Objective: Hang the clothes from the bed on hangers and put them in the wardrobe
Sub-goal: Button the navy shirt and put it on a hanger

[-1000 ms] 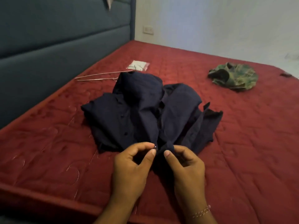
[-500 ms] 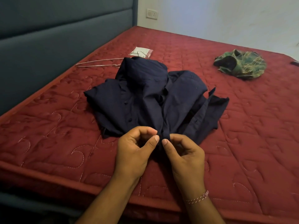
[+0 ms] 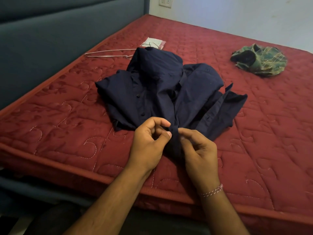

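On the near edge of the red mattress (image 3: 59, 119), seen from the head camera, a dark navy shirt (image 3: 162, 92) lies crumpled, its button strip running down toward the person. Both hands meet at the lowest part of that strip. The left hand (image 3: 149, 143) has its thumb and forefinger curled in, pinching the cloth at the strip's left side. The right hand (image 3: 199, 150) has its fingers curled too, its forefinger and thumb nipping the same strip from the right; a thread bracelet (image 3: 212, 191) sits on that wrist. Behind the shirt, a wire hanger (image 3: 108, 54) lies flat, its far end hidden under the collar, with a small clear packet (image 3: 154, 43) just beyond. Well apart, far right, lies a green checked shirt (image 3: 259, 60), bunched up. A blue padded headboard (image 3: 59, 34) runs along the left
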Demonstrator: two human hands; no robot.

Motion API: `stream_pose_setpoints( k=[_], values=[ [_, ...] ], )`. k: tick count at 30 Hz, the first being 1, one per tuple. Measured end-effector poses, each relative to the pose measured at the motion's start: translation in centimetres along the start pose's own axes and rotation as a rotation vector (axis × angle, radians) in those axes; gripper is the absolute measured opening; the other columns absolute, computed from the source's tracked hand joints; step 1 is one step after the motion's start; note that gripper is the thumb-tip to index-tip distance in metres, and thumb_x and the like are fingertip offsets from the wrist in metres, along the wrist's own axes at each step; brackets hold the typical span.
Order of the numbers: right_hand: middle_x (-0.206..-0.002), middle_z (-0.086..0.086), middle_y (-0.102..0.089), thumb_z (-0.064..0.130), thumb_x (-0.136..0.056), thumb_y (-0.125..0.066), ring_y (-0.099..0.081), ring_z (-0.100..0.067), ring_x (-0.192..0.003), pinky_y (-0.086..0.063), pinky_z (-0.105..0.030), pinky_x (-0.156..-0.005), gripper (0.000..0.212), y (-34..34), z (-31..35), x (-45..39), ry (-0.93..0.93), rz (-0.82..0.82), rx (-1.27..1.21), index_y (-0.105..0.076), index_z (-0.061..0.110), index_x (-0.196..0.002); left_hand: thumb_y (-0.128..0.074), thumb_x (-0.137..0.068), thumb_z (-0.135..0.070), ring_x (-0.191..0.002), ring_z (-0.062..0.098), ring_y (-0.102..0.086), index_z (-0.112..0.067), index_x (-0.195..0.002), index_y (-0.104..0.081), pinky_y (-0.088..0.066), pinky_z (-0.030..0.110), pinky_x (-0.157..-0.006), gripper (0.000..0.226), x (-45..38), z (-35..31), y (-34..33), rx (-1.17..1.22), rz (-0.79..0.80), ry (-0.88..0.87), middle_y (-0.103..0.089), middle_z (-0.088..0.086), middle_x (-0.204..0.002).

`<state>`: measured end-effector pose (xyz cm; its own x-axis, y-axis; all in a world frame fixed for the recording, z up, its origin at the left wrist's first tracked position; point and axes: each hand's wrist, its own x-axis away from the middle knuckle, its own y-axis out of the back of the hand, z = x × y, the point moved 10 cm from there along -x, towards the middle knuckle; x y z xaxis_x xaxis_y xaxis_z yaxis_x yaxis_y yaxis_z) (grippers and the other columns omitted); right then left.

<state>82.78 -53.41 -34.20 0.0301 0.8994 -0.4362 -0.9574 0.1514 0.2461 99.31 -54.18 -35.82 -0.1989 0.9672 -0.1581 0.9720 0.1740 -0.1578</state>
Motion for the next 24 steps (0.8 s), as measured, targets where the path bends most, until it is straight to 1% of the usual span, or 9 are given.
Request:
stream_pose_setpoints(
  k=[3, 5, 9, 13, 15, 17, 20, 22, 24],
  values=[
    [-0.099, 0.008, -0.076, 0.006, -0.095, -0.071, -0.073, -0.013, -0.096, -0.054, -0.02, -0.083, 0.017, -0.4, 0.4, -0.1, 0.023, 0.032, 0.058, -0.078, 0.015, -0.107, -0.066, -0.089, 0.011, -0.067, 0.012, -0.052, -0.012, -0.098, -0.068, -0.049, 0.021, -0.068, 0.024, 0.0, 0.3, -0.1, -0.009, 0.026, 0.023, -0.053, 0.003, -0.067],
    [-0.098, 0.009, -0.075, 0.009, -0.094, -0.073, -0.072, -0.012, -0.095, -0.053, -0.018, -0.081, 0.016, -0.5, 0.6, -0.1, 0.027, 0.036, 0.087, -0.078, 0.016, -0.107, -0.065, -0.09, 0.011, -0.068, 0.012, -0.053, -0.015, -0.098, -0.066, -0.051, 0.022, -0.07, 0.027, -0.1, 0.7, -0.2, -0.009, 0.053, 0.04, -0.054, 0.002, -0.067],
    [-0.096, 0.009, -0.073, 0.009, -0.092, -0.075, -0.071, -0.013, -0.093, -0.054, -0.018, -0.077, 0.019, -1.2, 0.8, -0.2, 0.029, 0.08, 0.158, -0.078, 0.018, -0.108, -0.062, -0.092, 0.009, -0.073, 0.017, -0.055, -0.016, -0.102, -0.065, -0.053, 0.032, -0.075, 0.027, -0.2, 1.3, -0.2, -0.012, 0.099, 0.04, -0.056, 0.005, -0.074],
    [-0.091, 0.01, -0.069, 0.012, -0.089, -0.079, -0.069, -0.015, -0.086, -0.057, -0.025, -0.073, 0.02, -1.3, 1.1, 0.1, 0.058, 0.037, 0.271, -0.077, 0.021, -0.106, -0.061, -0.092, -0.009, -0.072, 0.011, -0.059, -0.025, -0.104, -0.066, -0.056, 0.04, -0.078, 0.021, 0.0, 1.6, -0.2, -0.029, 0.099, 0.036, -0.059, -0.005, -0.072],
    [-0.092, 0.011, -0.069, 0.014, -0.088, -0.081, -0.069, -0.014, -0.083, -0.056, -0.023, -0.071, 0.017, -1.3, 1.5, 0.5, 0.088, -0.008, 0.331, -0.076, 0.021, -0.103, -0.063, -0.093, -0.015, -0.071, 0.009, -0.061, -0.027, -0.106, -0.064, -0.056, 0.038, -0.078, 0.018, 0.1, 1.6, -0.1, -0.018, 0.091, 0.03, -0.061, -0.008, -0.069],
    [-0.093, 0.011, -0.071, 0.015, -0.088, -0.082, -0.07, -0.012, -0.08, -0.057, -0.025, -0.069, 0.014, -1.2, 1.6, 0.9, 0.097, -0.05, 0.357, -0.075, 0.019, -0.1, -0.066, -0.095, -0.008, -0.071, 0.009, -0.064, -0.027, -0.107, -0.062, -0.057, 0.032, -0.078, 0.022, 0.0, 1.5, 0.2, -0.052, 0.063, 0.012, -0.063, -0.005, -0.07],
    [-0.091, 0.011, -0.074, 0.014, -0.089, -0.08, -0.073, -0.011, -0.08, -0.06, -0.033, -0.07, 0.009, -0.6, 1.3, 1.3, 0.087, -0.096, 0.33, -0.076, 0.017, -0.097, -0.068, -0.094, -0.002, -0.069, 0.005, -0.063, -0.024, -0.108, -0.062, -0.052, 0.016, -0.074, 0.027, 0.1, 1.2, 0.5, -0.053, 0.035, -0.008, -0.064, -0.004, -0.07],
    [-0.091, 0.011, -0.076, 0.012, -0.09, -0.078, -0.074, -0.012, -0.083, -0.061, -0.037, -0.072, 0.008, -0.4, 0.9, 1.3, 0.066, -0.1, 0.306, -0.077, 0.017, -0.097, -0.069, -0.094, -0.002, -0.07, 0.004, -0.065, -0.024, -0.108, -0.061, -0.05, 0.012, -0.072, 0.028, 0.3, 0.8, 0.5, -0.079, 0.035, -0.032, -0.066, -0.003, -0.073],
    [-0.09, 0.011, -0.076, 0.011, -0.089, -0.078, -0.075, -0.011, -0.081, -0.062, -0.036, -0.071, 0.01, -0.4, 0.5, 1.2, 0.026, -0.097, 0.285, -0.078, 0.018, -0.097, -0.07, -0.093, -0.002, -0.074, 0.006, -0.067, -0.028, -0.107, -0.061, -0.049, 0.011, -0.07, 0.031, 0.6, 0.6, 0.4, -0.123, 0.038, -0.06, -0.067, -0.004, -0.075]
  ],
)
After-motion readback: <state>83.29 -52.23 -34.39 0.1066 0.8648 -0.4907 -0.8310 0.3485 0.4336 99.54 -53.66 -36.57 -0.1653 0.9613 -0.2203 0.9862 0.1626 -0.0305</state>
